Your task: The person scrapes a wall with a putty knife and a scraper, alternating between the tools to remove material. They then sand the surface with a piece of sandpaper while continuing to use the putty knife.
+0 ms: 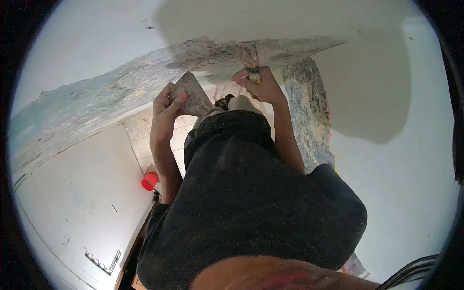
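My left hand grips a flat grey square plate, with the thumb on its face and the fingers behind. In my right hand is the handle of a putty knife. The blade of the knife is over the rough, bare grey patch of the wall; whether it touches cannot be told. Another rough patch runs down the wall to the right of my right forearm.
A white door with a hook rack stands at the left. Near its edge is a red cup. Pale floor tiles show below my hands. Black cables lie at the lower right.
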The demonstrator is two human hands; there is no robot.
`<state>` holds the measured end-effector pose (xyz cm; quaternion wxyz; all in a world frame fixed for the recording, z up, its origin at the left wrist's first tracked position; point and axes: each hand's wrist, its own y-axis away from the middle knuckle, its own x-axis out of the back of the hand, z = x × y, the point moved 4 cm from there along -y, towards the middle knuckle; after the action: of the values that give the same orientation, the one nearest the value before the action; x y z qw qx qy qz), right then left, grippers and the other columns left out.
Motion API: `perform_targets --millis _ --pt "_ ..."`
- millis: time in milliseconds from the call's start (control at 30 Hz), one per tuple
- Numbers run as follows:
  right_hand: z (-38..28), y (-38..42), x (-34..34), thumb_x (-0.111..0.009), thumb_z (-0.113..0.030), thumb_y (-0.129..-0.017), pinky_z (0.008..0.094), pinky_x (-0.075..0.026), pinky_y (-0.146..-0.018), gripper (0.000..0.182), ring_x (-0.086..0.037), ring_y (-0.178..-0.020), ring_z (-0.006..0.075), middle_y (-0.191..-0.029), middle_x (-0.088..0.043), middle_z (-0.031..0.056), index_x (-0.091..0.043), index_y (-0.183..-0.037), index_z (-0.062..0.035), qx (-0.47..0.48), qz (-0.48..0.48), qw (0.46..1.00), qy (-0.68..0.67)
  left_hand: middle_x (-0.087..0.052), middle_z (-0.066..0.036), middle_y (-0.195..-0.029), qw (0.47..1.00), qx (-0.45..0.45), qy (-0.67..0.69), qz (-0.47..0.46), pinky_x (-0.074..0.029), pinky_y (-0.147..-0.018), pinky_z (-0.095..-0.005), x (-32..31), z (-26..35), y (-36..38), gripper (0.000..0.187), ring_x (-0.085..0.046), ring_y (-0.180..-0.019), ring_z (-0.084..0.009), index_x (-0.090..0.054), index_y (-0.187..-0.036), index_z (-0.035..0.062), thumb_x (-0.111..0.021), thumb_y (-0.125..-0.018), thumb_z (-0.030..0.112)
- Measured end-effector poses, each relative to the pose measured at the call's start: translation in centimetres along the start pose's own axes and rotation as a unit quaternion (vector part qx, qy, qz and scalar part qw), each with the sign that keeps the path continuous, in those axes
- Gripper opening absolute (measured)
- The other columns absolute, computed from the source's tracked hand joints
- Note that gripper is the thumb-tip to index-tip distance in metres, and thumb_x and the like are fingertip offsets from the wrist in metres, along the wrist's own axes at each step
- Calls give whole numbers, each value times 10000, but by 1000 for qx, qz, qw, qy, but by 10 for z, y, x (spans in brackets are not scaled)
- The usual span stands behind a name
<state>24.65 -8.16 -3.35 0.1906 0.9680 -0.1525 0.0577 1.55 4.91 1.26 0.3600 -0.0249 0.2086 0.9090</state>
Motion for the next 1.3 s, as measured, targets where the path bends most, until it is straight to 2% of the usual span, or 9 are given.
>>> perform_targets --millis 200,233,333,533,633,833,967,1033,1300 --pt "2 4 -3 -705 -207 -875 255 -389 -459 156 -458 -482 58 -610 -600 -15 -753 -936 -71 16 31 997 -68 -625 -27 -886 1000 -12 4 11 -543 -693 -283 8 -4 0 130 -630 -796 -109 -551 -999 33 -611 -935 129" --pt "1 3 -3 -704 -195 -874 248 -380 -446 144 -458 -478 51 -629 -619 -14 -754 -934 -74 62 28 995 -69 -622 -24 -884 1000 -8 12 25 -540 -697 -283 6 -3 2 130 -628 -797 -108 -550 -994 34 -612 -935 133" --pt "-3 5 -7 -680 -173 -908 245 -331 -367 136 -419 -388 43 -531 -538 -18 -726 -929 -46 72 45 994 -72 -616 -25 -886 1000 -5 -20 9 -531 -696 -274 14 -12 -7 135 -621 -784 -105 -548 -991 34 -614 -935 138" --pt "-23 11 -7 -711 -192 -871 248 -375 -438 127 -459 -472 48 -637 -626 -11 -747 -923 -82 63 34 995 -65 -625 -28 -888 1000 6 -19 10 -532 -673 -269 1 -1 -5 139 -623 -775 -105 -552 -1007 23 -617 -930 119" --pt "-7 1 -4 -715 -200 -873 249 -374 -434 127 -459 -466 50 -631 -616 -3 -746 -918 -85 10 18 997 -70 -624 -27 -881 1000 -4 -18 3 -534 -679 -270 3 -2 -6 143 -624 -770 -106 -552 -1006 24 -619 -930 126" --pt "-5 2 -16 -714 -222 -876 254 -371 -435 147 -458 -462 58 -626 -607 -6 -745 -916 -84 27 40 994 -93 -626 -28 -884 1000 -2 -25 4 -536 -683 -271 7 -8 -6 148 -627 -773 -106 -558 -1001 36 -630 -926 141" --pt "-17 4 -19 -706 -223 -887 253 -355 -418 162 -443 -445 55 -607 -579 -20 -740 -924 -69 94 25 992 -75 -618 -25 -878 1000 1 -12 2 -536 -691 -273 4 -6 -3 133 -619 -772 -98 -557 -990 41 -625 -931 139" --pt "-7 5 -26 -690 -204 -908 254 -322 -380 168 -418 -410 52 -571 -527 -29 -725 -925 -41 44 29 990 -130 -614 -23 -876 999 1 -34 3 -534 -699 -274 8 -9 -6 128 -614 -770 -97 -555 -988 41 -621 -933 135" --pt "-3 8 -23 -695 -187 -900 260 -336 -388 148 -431 -420 50 -570 -555 -21 -727 -924 -45 37 45 994 -96 -602 -11 -852 1000 5 -22 15 -522 -713 -271 2 -4 0 111 -602 -764 -88 -538 -955 50 -613 -937 130"
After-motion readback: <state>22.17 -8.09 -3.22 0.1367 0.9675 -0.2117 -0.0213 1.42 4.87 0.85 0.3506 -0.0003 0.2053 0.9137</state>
